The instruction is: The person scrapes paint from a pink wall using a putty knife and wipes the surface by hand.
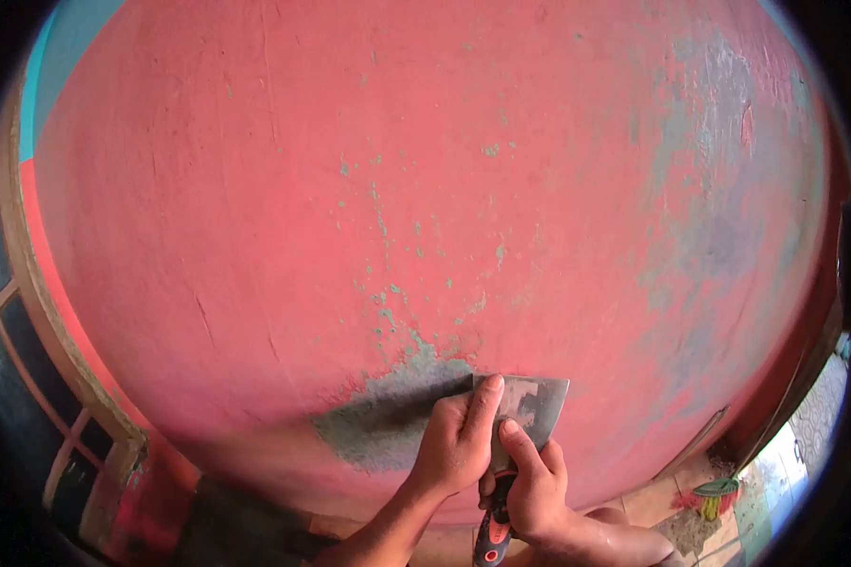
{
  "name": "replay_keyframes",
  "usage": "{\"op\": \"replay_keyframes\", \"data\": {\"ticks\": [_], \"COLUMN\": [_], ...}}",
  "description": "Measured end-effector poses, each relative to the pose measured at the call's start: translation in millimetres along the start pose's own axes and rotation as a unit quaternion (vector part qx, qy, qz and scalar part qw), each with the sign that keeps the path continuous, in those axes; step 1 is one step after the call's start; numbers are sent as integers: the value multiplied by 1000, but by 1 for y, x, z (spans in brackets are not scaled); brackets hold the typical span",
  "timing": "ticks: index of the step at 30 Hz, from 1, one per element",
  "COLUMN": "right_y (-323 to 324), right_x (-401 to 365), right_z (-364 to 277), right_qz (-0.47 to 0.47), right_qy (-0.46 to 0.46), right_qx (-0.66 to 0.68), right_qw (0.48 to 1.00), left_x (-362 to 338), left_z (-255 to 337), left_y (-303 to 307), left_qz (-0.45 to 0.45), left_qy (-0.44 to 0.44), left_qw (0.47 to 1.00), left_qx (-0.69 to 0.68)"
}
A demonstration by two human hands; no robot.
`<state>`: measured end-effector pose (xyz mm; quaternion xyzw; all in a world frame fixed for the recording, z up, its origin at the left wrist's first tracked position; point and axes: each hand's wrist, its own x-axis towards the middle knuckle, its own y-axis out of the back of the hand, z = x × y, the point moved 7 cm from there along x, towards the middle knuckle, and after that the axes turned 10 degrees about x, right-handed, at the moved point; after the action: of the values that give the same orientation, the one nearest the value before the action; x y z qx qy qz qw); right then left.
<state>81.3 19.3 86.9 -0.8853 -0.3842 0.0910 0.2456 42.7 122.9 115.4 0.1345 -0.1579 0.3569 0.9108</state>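
A wide metal scraper (545, 402) with a black and red handle is in both my hands, its blade up against the red wall (255, 236). My left hand (452, 444) is closed at the left side of the blade, thumb pointing up along it. Lower down, my right hand (536, 487) wraps the top of the handle, with its thumb pressed on the blade's face. Smears mark the metal. Left of the blade, a bare grey patch (383, 439) shows where paint is gone, partly in shadow. Greenish chips dot the paint above it.
Grey and green worn paint (709, 189) covers the wall's right part. A framed window or door (33, 350) stands at the far left. On the tiled floor at lower right lies a green and yellow brush-like thing (714, 496). My knee shows beside my right forearm.
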Motion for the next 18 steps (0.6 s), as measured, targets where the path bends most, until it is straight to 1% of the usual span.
{"op": "replay_keyframes", "data": {"ticks": [1, 3, 4, 5, 7, 10, 12, 14, 16, 18], "right_y": [-2, -3, -2, -3, -1, -2, -5, -6, -4, 1], "right_x": [2, 4, 2, 1, 2, 0, 5, 4, 2, -2], "right_z": [-2, -9, -9, -9, -7, -3, -12, -17, -15, -4], "right_qz": [-12, -34, -26, -18, -24, 7, -20, -44, -20, 0], "right_qy": [0, -6, -16, -23, -14, -7, -9, -30, -29, -22], "right_qx": [3, -2, -2, 1, 23, 0, -6, -6, -7, 0], "right_qw": [1000, 999, 1000, 1000, 999, 1000, 1000, 999, 999, 1000], "left_x": [1, 7, 6, 5, 1, 0, 4, 3, 2, -4], "left_z": [2, 3, 3, 0, 1, 0, 5, 0, -2, -11], "left_y": [2, 3, 3, 2, -1, 3, 4, 4, 0, -1], "left_qz": [8, 5, 0, -16, -16, 0, 16, 7, 0, 2], "left_qy": [-24, -18, -6, 41, 32, 10, 3, 44, 51, 28], "left_qw": [1000, 1000, 1000, 999, 999, 1000, 1000, 999, 999, 1000], "left_qx": [16, -1, -10, -31, -14, 9, 16, -14, -18, 7]}}
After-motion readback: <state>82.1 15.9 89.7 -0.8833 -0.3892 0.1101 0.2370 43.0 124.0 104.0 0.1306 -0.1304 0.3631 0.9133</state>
